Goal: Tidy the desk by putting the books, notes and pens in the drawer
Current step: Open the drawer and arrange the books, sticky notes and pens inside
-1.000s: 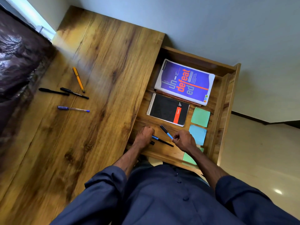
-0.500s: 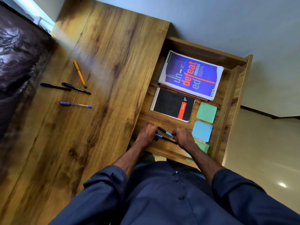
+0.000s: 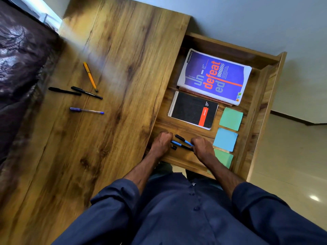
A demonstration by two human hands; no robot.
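Both hands are resting inside the open drawer (image 3: 254,110), close to its near edge. The right hand (image 3: 203,149) is curling its fingers over the right ends of two blue pens (image 3: 181,142). The left hand (image 3: 161,144) is sitting curled against their left ends; whether it is gripping them cannot be told. A purple book (image 3: 214,76) is lying along the drawer's far edge, a black notebook (image 3: 191,110) is lying just in front of it, and three sticky notes (image 3: 225,139) are lining the right edge. Four more pens (image 3: 86,110) are lying near the desk's (image 3: 123,68) left edge.
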